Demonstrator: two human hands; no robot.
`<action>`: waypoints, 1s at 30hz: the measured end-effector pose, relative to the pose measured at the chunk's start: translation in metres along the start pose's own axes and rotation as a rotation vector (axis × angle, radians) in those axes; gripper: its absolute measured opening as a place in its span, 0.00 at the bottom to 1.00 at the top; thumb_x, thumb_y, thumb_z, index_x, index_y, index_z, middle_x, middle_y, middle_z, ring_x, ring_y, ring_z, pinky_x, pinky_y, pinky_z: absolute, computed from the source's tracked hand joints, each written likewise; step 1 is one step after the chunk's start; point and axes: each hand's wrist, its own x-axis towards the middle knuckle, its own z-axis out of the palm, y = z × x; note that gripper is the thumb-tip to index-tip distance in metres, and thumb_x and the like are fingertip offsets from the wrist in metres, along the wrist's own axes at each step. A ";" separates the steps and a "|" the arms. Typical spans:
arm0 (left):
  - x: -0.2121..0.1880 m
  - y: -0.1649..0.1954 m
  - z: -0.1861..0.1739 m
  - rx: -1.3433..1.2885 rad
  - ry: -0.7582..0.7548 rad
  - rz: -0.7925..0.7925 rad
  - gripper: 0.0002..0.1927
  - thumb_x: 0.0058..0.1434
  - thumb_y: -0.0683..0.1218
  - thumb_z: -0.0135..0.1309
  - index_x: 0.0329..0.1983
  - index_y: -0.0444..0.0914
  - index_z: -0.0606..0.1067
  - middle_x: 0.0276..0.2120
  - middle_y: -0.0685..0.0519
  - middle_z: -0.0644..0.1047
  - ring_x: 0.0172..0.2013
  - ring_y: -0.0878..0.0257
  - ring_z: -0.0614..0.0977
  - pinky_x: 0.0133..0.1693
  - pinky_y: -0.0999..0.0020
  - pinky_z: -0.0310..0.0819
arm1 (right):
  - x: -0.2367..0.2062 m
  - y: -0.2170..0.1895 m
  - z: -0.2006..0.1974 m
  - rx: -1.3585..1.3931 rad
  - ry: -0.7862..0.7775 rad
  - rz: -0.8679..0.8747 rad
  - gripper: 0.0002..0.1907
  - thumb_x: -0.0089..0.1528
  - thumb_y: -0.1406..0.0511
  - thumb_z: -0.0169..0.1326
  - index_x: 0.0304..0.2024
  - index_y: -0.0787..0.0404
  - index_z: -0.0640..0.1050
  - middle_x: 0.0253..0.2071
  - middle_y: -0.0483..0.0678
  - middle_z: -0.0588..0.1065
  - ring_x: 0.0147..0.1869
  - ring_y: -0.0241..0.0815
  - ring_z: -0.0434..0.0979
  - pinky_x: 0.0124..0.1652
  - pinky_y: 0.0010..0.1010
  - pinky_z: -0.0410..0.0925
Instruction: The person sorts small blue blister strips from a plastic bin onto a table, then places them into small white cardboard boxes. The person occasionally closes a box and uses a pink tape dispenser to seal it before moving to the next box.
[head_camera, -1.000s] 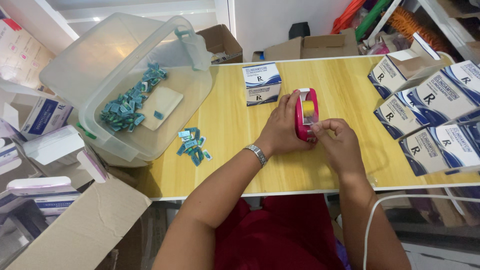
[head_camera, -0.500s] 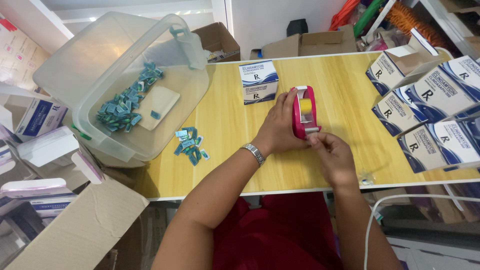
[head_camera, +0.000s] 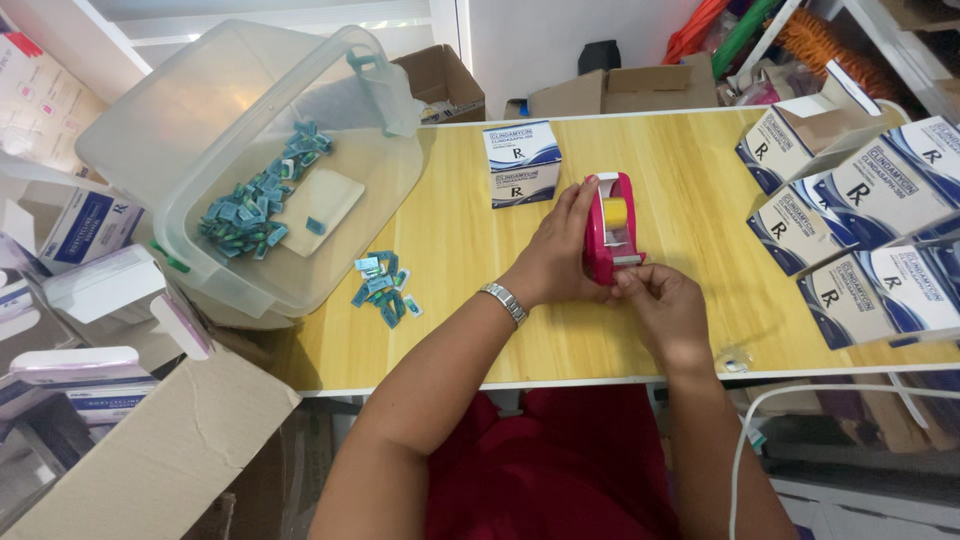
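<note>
We note light wooden desk (head_camera: 690, 180). Clear plastic tub (head_camera: 200, 120) tilted at its left end, holding heap of blue-green sachets (head_camera: 262, 192) and beige card (head_camera: 320, 205). We see small pile of same sachets (head_camera: 382, 287) on desk just beside tub. White-and-blue carton (head_camera: 521, 163) stands upright mid-desk. Stack of similar cartons (head_camera: 865, 225) at right edge, one open-flapped. Brown cardboard boxes (head_camera: 620, 90) behind desk. Open cardboard box (head_camera: 165, 450) lower left. White cable (head_camera: 800, 400) lower right.

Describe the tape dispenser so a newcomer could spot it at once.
On the yellow wooden table, look just in front of the lone small white-and-blue box. The tape dispenser stands there, gripped between the left hand and right hand: the only bright pink thing, with a yellow-cored roll.
</note>
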 end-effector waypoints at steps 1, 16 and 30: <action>0.000 -0.001 -0.002 -0.004 -0.023 0.017 0.82 0.25 0.60 0.80 0.76 0.35 0.40 0.70 0.29 0.55 0.71 0.33 0.58 0.68 0.49 0.57 | 0.001 0.001 0.000 -0.002 -0.010 -0.006 0.09 0.67 0.67 0.57 0.39 0.70 0.79 0.33 0.47 0.80 0.36 0.34 0.78 0.41 0.24 0.71; -0.001 0.002 -0.001 -0.035 0.020 -0.013 0.82 0.25 0.56 0.81 0.77 0.36 0.40 0.70 0.29 0.55 0.67 0.35 0.63 0.65 0.53 0.65 | -0.008 0.009 -0.011 0.093 -0.017 0.005 0.08 0.65 0.69 0.58 0.43 0.69 0.81 0.39 0.48 0.81 0.42 0.33 0.79 0.45 0.23 0.71; -0.012 -0.036 -0.090 -0.470 0.565 -0.187 0.16 0.67 0.42 0.65 0.57 0.37 0.79 0.48 0.46 0.81 0.43 0.57 0.79 0.45 0.66 0.77 | 0.001 -0.081 0.054 -0.105 -0.136 -0.191 0.12 0.63 0.67 0.62 0.49 0.64 0.83 0.38 0.43 0.80 0.40 0.29 0.76 0.42 0.20 0.69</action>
